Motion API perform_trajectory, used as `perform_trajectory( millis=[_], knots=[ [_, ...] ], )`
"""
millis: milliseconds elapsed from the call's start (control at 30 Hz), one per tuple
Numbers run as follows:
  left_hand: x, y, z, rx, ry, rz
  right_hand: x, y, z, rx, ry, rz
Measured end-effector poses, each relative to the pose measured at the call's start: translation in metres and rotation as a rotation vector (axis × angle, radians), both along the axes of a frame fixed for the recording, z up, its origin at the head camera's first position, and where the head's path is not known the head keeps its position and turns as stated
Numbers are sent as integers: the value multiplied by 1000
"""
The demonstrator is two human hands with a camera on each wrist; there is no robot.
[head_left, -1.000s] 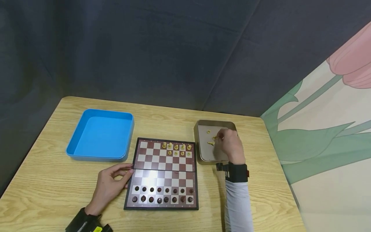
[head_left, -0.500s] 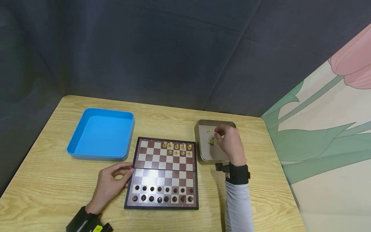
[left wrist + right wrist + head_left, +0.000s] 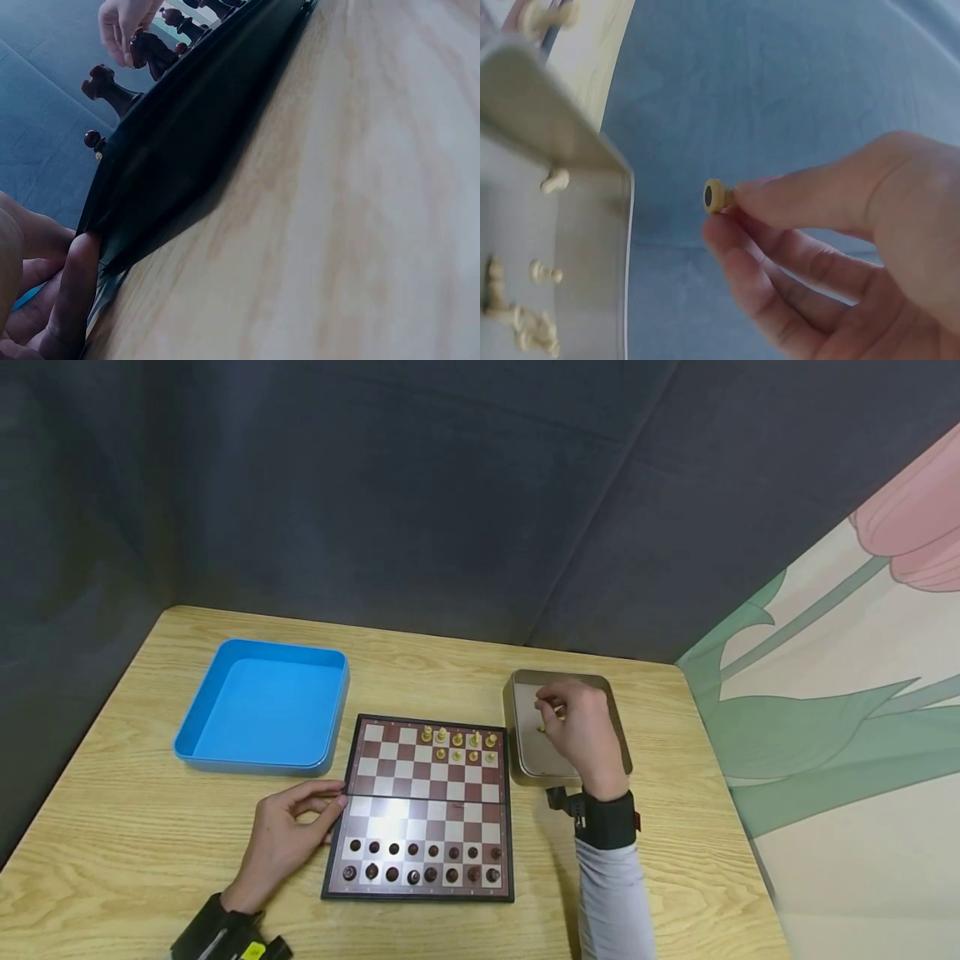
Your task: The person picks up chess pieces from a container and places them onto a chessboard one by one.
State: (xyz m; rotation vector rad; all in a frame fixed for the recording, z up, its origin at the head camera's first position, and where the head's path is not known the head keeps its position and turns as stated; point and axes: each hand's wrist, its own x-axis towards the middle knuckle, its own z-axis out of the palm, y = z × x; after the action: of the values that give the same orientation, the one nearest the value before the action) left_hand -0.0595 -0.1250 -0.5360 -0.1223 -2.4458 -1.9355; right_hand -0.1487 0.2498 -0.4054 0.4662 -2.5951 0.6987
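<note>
My left hand [image 3: 281,839] holds the left edge of a folding magnetic chessboard [image 3: 420,783] near its hinge line, thumb and fingers at the edge in the left wrist view. Over the metal tin [image 3: 542,764], my right hand [image 3: 588,727] pinches a cream chess piece [image 3: 717,196] between thumb and fingertips. The piece lies sideways, its dark round base showing in the right wrist view; fingers hide its top. More cream pieces [image 3: 546,272] lie loose in the tin. Dark pieces [image 3: 392,875] fill the board's two near rows. Several cream pieces [image 3: 457,740] stand at its far right.
A blue tray [image 3: 262,710] stands at the back left of the wooden table [image 3: 135,793]. The tin's raised wall [image 3: 619,225] is right beside the board's right edge. A dark curtain [image 3: 375,510] hangs behind the table, and a floral cloth [image 3: 847,727] on the right.
My right hand has risen from among the pieces in the tin and shifted left above it. The left hand stays at the board's edge.
</note>
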Motion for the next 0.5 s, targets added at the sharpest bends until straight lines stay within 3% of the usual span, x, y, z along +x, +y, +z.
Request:
perform_trajectory(
  millis=[267,500],
  knots=[
    [0,0,-1,2,0,0,6,-20,4,5,31,104],
    [1,0,1,3,-5,3,9,-37,4,13,7,159]
  ],
)
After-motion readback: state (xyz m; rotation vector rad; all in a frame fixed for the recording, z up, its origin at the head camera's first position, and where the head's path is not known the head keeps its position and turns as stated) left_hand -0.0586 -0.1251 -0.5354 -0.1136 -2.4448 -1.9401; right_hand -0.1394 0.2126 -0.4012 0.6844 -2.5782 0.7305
